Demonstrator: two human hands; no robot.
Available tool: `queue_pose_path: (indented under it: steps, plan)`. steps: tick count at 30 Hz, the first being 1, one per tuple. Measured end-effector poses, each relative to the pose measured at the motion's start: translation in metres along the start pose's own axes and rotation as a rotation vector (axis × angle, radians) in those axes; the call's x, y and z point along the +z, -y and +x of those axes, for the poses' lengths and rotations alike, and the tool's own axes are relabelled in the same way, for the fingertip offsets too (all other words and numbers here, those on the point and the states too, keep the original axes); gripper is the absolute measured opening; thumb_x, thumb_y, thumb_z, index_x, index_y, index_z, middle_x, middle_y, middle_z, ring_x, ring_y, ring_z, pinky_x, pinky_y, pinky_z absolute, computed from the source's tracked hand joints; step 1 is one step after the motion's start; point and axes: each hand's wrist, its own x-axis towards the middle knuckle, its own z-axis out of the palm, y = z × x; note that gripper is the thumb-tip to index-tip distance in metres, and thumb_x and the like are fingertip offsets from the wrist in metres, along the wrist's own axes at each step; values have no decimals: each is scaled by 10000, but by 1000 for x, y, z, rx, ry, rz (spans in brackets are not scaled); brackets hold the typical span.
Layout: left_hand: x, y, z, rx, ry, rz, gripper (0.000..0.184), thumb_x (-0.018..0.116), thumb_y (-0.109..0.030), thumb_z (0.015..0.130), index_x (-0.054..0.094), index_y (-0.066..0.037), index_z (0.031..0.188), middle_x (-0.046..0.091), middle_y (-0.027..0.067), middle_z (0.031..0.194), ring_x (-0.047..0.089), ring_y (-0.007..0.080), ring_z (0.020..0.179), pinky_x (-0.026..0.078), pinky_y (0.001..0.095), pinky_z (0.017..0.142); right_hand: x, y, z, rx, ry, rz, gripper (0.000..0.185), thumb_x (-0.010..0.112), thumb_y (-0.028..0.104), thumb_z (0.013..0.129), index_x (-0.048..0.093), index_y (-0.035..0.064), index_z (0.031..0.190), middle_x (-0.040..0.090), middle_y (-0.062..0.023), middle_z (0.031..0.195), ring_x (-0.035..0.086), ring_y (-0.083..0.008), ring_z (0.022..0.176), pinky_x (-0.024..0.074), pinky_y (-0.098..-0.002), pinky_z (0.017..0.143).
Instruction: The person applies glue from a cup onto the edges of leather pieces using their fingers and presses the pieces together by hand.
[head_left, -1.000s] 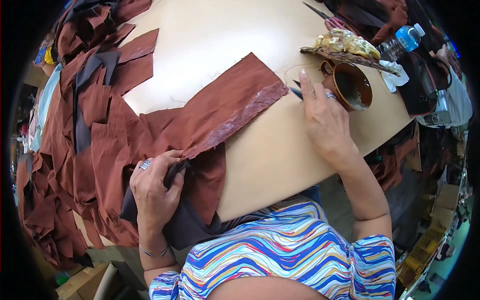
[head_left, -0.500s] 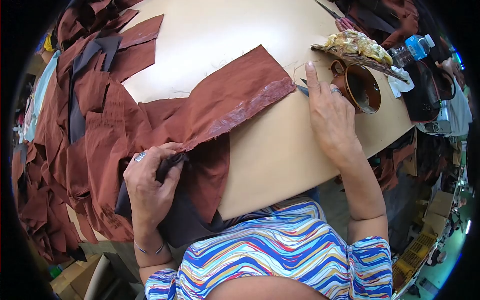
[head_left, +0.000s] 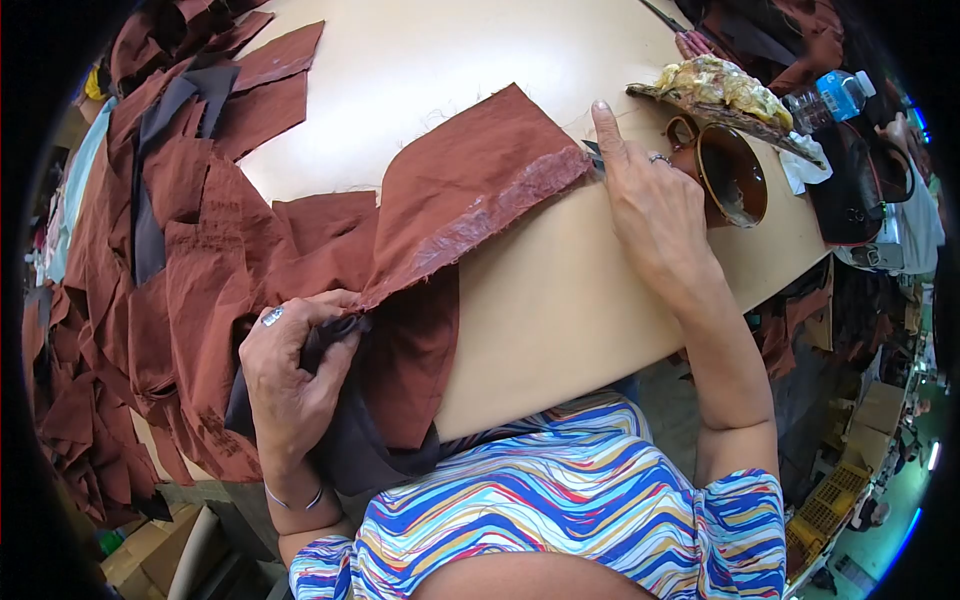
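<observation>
My left hand [head_left: 295,375], with a ring and a thin bracelet, pinches the lower corner of a rusty-brown cloth piece [head_left: 470,170] together with dark grey cloth [head_left: 385,455]. A whitish, shiny smear [head_left: 500,210] runs along the brown piece's lower right edge. Beyond the far end of that edge is my right hand [head_left: 655,205], its index finger stretched out and the other fingers curled under. Dark pointed blades [head_left: 593,150] stick out beside that finger; their handles are hidden by the hand. A brown mug [head_left: 728,175] lies tilted just right of the hand.
Heaped brown cloth [head_left: 200,260] covers the left of the pale table [head_left: 540,330]. At the back right are a stick caked with yellowish paste [head_left: 725,90], a white tissue [head_left: 800,170], a water bottle [head_left: 835,97] and a black bag [head_left: 850,190]. Crates [head_left: 825,505] stand below the right side.
My left hand has shifted slightly left with the cloth corner. The brown piece bulges more along its left side. My right hand moved right, then slightly back left towards the cloth's end.
</observation>
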Motion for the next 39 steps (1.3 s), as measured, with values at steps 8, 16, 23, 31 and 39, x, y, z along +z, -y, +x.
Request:
queue_pose_path:
  steps: [8,16,23,31,39]
  plan:
    - [2,1,-1,-12,-13,-4,152,644,18,669,583,-25,801,690,96,863,601,227,667,433,307,652,-9,-2,-9,143,31,196,688,528,-1,803,281,84,1440,620,-191,968,628,-339,807,502,-420,657]
    - [10,5,1,95,-10,194,220,646,-27,670,597,-59,882,663,73,935,612,250,781,427,325,710,-35,-16,-90,120,62,358,684,590,-45,783,333,55,1409,583,-197,1130,593,-351,894,473,-414,759]
    - [7,-6,-5,300,-208,394,326,703,-43,632,633,-108,944,630,44,950,599,236,793,417,350,711,5,-86,-128,148,42,310,449,509,70,906,424,38,1346,525,-158,1283,506,-364,1129,393,-424,952]
    - [34,-4,-23,240,-309,500,209,641,-127,685,625,-182,886,548,-10,931,544,168,775,366,332,750,7,-95,-120,-48,-346,338,365,597,104,890,485,-15,1216,593,-175,1170,552,-347,1065,399,-426,935]
    - [91,-30,-13,472,-243,324,109,510,-193,781,593,-132,816,516,37,814,534,185,778,387,364,738,-96,76,20,-661,-287,778,515,668,-11,734,536,32,1230,631,-111,1109,581,-269,938,414,-372,897]
